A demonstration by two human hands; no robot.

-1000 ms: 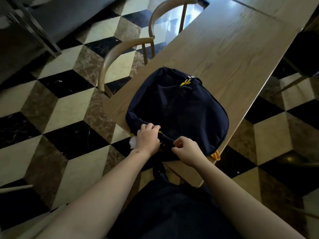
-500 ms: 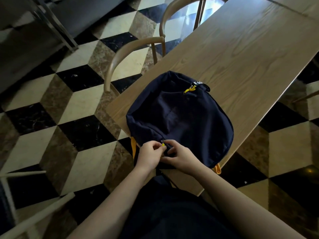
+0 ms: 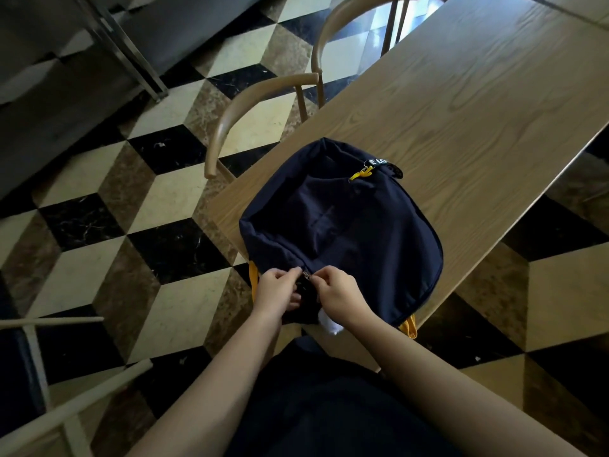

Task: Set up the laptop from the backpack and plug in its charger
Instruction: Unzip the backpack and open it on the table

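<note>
A dark navy backpack (image 3: 356, 232) with yellow zipper pulls and yellow straps lies flat on the near corner of a long wooden table (image 3: 478, 103). My left hand (image 3: 278, 288) and my right hand (image 3: 336, 293) meet at the bag's near edge. Their fingertips pinch small metal zipper pulls (image 3: 306, 275) between them. Something white (image 3: 329, 324) shows under my right wrist at the bag's edge. The bag looks zipped; no laptop or charger shows.
Two curved wooden chairs (image 3: 250, 103) stand along the table's left side. The floor is a black, cream and brown cube-pattern tile (image 3: 148, 206). Pale chair legs (image 3: 66, 413) cross the lower left. A dark bench (image 3: 82, 61) fills the upper left.
My hands came together at the bag's near edge, from spread apart to pinching the zipper pulls. The view drifted, so the backpack sits slightly higher and more central.
</note>
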